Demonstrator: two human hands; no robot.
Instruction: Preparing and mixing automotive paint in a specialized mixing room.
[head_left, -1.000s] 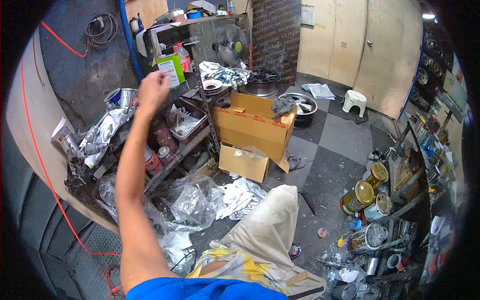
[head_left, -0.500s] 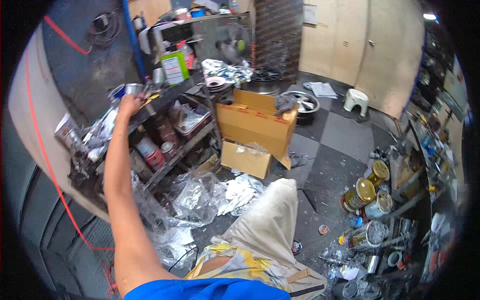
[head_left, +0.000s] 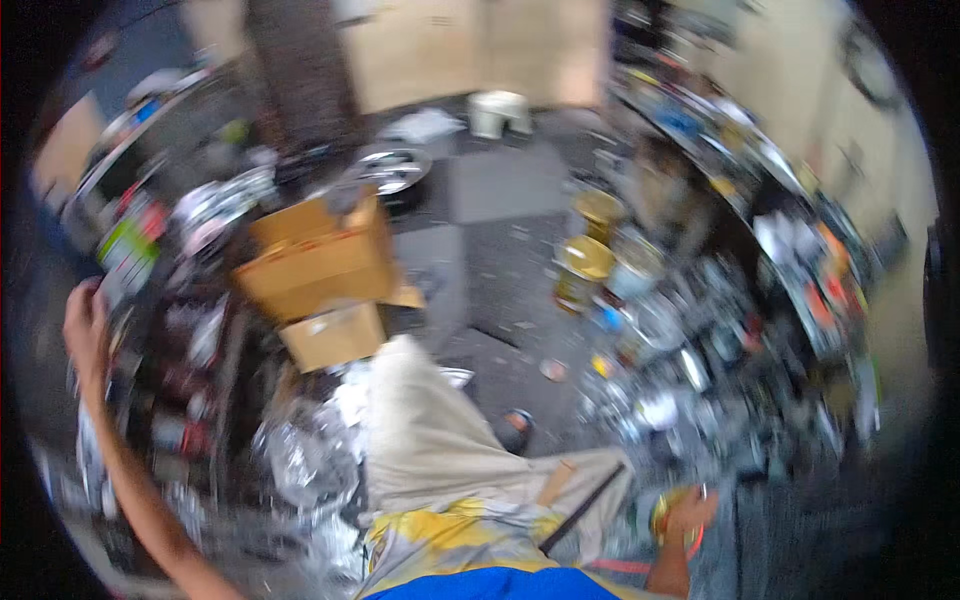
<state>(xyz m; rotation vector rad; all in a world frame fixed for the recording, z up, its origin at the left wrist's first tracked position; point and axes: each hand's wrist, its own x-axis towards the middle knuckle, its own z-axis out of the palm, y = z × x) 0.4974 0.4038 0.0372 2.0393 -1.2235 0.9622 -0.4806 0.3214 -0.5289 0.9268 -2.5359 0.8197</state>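
Note:
Smeared by motion, my left hand (head_left: pixel 88 325) is at the far left, over the top of a cluttered shelf (head_left: pixel 228 365). Its fingers are raised and bent, close to a green and white can (head_left: pixel 127 255); whether they hold anything cannot be made out. My right hand (head_left: pixel 688 513) is low at the right, beside my knee. It is closed about a round yellow thing (head_left: pixel 659 515) with a reddish edge, whose kind the blur hides.
An open cardboard box (head_left: pixel 315 255) stands ahead, with a smaller carton (head_left: pixel 333 338) before it. Crumpled clear plastic (head_left: pixel 305 460) lies left of my leg. Gold-lidded cans (head_left: pixel 586 258) and a crowded bench (head_left: pixel 745 225) are at the right. A white stool (head_left: pixel 498 112) stands far back.
The view has swung right, toward the bench. My left hand has come away from the metal cans on the shelf top. My right hand has come into view with the round yellow thing.

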